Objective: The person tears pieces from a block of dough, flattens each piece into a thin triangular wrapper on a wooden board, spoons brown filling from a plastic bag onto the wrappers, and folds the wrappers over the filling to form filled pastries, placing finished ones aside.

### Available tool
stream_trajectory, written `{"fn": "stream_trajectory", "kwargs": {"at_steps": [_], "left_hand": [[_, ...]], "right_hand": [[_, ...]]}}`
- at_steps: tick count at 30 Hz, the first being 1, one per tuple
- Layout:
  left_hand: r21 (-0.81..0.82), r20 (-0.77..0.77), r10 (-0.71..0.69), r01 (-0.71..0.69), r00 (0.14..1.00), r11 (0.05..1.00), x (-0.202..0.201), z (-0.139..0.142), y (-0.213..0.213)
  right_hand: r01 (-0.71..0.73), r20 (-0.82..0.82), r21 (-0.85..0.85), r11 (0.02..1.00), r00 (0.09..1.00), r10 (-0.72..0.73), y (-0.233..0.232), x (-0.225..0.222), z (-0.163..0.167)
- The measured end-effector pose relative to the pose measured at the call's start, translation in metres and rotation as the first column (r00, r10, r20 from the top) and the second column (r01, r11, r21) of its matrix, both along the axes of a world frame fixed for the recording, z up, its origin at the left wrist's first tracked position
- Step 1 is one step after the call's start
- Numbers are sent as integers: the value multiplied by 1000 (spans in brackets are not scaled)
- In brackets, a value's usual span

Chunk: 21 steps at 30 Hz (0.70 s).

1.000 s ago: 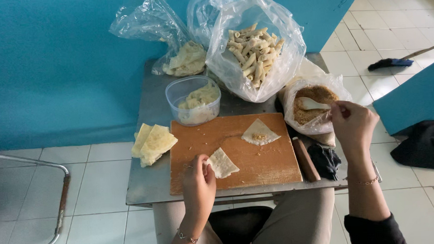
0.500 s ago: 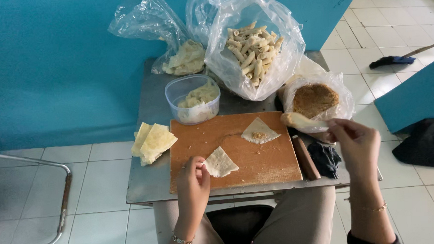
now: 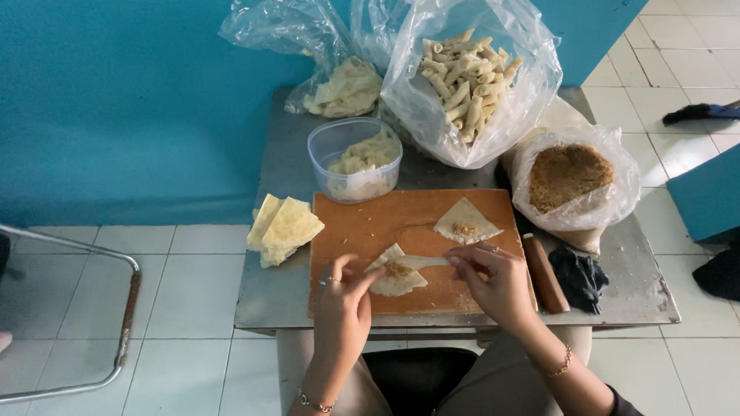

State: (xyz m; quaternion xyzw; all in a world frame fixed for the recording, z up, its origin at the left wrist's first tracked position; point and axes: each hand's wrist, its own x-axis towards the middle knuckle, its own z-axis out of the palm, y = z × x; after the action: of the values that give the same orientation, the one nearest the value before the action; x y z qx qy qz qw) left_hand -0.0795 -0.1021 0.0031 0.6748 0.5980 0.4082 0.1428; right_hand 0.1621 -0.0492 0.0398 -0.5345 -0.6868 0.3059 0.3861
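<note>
- A clear plastic bag [image 3: 472,81] of pale rolled pastry sticks stands at the back of the metal table [image 3: 286,276].
- A second clear bag [image 3: 332,66], left of it, holds flat pale sheets.
- A round clear tub [image 3: 356,159] of pale, perhaps doughy, stuff sits just behind the board.
- A stack of yellowish wrappers [image 3: 282,229] lies at the table's left edge.
- A dark cloth [image 3: 579,276] lies near the right edge.
- A broom head [image 3: 707,112] rests on the white floor tiles.
</note>
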Motion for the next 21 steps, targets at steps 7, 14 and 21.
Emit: {"fn": "stream_trajectory", "kwargs": {"at_steps": [7,14,21], "left_hand": [[5,-135,-35,36,990,999,7,7,-1],[45,-325,-34,51,945,998,15,4,2],[17,-282,-51,58,958,998,14,-6,-1]], "right_hand": [[-39,73,188,981,997,25,-11,-3,4],[-27,103,195,980,995,7,-15,-3,0],[-24,116,191,981,993,2,-14,-4,1]]}}
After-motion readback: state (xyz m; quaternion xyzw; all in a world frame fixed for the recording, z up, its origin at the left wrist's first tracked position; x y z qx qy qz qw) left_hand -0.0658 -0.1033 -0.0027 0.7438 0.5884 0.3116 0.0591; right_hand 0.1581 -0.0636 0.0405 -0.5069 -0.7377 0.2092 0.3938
